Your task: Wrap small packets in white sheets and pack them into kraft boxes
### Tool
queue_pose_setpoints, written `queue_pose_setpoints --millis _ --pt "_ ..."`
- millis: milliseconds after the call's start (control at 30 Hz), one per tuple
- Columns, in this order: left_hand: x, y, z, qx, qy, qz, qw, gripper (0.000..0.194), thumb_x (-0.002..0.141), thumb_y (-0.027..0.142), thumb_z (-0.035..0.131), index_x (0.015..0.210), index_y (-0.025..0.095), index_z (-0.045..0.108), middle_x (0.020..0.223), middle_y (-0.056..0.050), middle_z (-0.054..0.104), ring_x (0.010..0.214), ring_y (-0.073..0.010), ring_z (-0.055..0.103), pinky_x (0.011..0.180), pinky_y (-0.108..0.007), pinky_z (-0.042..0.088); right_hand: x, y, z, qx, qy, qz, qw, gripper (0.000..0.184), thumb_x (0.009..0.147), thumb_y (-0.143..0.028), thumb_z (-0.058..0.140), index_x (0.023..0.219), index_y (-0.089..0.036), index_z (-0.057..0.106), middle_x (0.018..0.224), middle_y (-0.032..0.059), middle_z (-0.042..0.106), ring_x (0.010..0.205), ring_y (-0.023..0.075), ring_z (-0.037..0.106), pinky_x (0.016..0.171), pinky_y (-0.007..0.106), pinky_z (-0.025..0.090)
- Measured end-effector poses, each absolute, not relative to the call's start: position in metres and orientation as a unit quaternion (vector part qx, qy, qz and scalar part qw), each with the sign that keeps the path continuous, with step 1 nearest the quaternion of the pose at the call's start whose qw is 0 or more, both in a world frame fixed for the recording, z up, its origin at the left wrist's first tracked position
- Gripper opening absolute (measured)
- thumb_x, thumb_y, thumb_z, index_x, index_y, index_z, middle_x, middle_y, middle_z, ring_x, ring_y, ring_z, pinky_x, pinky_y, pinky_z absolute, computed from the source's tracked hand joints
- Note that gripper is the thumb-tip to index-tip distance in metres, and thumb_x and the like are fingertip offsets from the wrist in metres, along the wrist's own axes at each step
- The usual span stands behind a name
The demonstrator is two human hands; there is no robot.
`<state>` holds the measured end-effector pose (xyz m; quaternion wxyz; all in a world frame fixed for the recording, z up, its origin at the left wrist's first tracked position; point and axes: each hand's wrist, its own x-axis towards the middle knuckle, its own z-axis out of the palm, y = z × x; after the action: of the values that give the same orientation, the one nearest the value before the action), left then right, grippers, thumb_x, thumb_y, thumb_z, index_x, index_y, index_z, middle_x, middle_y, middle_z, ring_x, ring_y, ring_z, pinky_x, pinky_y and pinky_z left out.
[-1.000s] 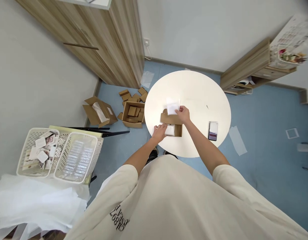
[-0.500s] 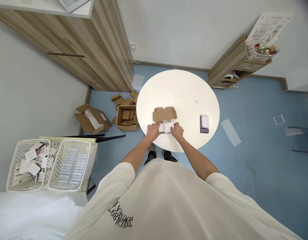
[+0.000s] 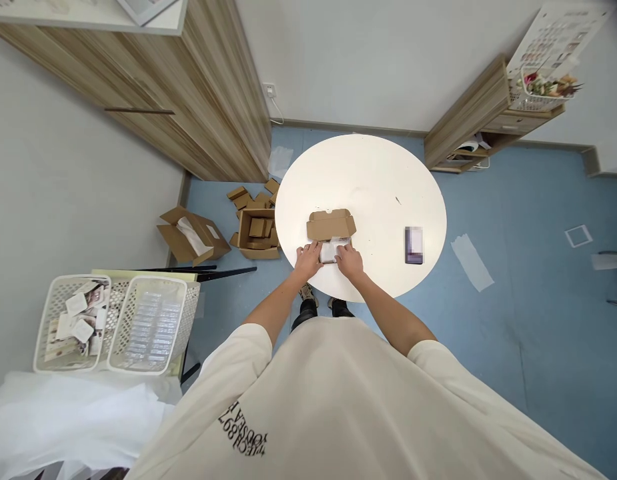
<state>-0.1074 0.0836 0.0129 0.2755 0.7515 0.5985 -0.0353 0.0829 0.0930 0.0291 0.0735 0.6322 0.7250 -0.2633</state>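
On the round white table, a small brown cardboard box lies with its lid folded open, away from me. At its near side is a packet wrapped in thin white paper, which hides most of the box's lower part. My left hand grips the packet's left end, fingers bent. At the other end, the fingers of my right hand press closed on the white wrapping. I cannot tell how deep inside the box the packet sits.
A dark, phone-sized item with a blurred face lies on the table's right. On the floor to the left stand an open carton of small boxes and another open carton. White baskets stand further left.
My right hand has moved slightly left and inward over the packet. The packet's loose wrapping shows less, and it sits closer against the box. My left hand stays at its end.
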Motion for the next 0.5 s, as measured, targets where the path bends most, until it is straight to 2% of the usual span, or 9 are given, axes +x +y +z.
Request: queue_pose_setpoints --millis 100,200,300,433,500 --pt "-0.108 0.082 0.015 0.75 0.599 -0.023 0.28 0.079 0.089 0.03 0.069 0.159 0.026 0.032 0.169 -0.014 0.03 0.147 -0.0376 0.037 0.118 -0.054 0.028 0.088 0.099 0.028 0.653 0.7 -0.288 0.032 0.025 0.102 -0.034 0.049 0.12 -0.023 0.063 0.126 0.0145 0.06 0.116 0.0308 0.057 0.099 0.04 0.042" --pt "-0.11 0.085 0.02 0.721 0.628 0.034 0.29 0.074 0.091 0.035 0.066 0.156 0.024 0.035 0.167 -0.016 0.029 0.149 -0.038 0.034 0.12 -0.055 0.027 0.1 0.116 0.03 0.717 0.631 -0.29 -0.065 0.032 0.103 -0.035 0.041 0.12 -0.022 0.063 0.125 0.0139 0.06 0.115 0.0271 0.057 0.099 0.037 0.045" --pt "-0.111 0.097 0.021 0.617 0.706 0.13 0.322 0.066 0.096 0.04 0.058 0.155 0.02 0.034 0.163 -0.019 0.035 0.149 -0.0359 0.037 0.119 -0.052 0.032 0.115 0.142 0.033 0.77 0.53 -0.321 -0.153 0.042 0.099 -0.036 0.043 0.133 -0.018 0.058 0.133 0.0161 0.059 0.113 0.0238 0.06 0.096 0.035 0.049" --pt "-0.111 0.122 0.018 0.405 0.743 0.24 0.476 0.069 0.102 0.048 0.047 0.16 0.021 0.02 0.156 -0.018 0.048 0.137 -0.0268 0.054 0.11 -0.04 0.045 0.126 0.172 0.035 0.75 0.459 -0.437 -0.188 0.051 0.097 -0.038 0.047 0.143 -0.017 0.056 0.14 0.0144 0.062 0.119 0.0223 0.062 0.099 0.033 0.051" --pt "-0.11 0.13 0.017 0.347 0.726 0.276 0.525 0.067 0.103 0.049 0.044 0.16 0.022 0.021 0.151 -0.015 0.055 0.135 -0.0243 0.057 0.109 -0.037 0.045 0.126 0.179 0.035 0.739 0.453 -0.456 -0.202 0.051 0.096 -0.038 0.048 0.142 -0.018 0.058 0.143 0.0139 0.062 0.123 0.0224 0.061 0.1 0.034 0.051"
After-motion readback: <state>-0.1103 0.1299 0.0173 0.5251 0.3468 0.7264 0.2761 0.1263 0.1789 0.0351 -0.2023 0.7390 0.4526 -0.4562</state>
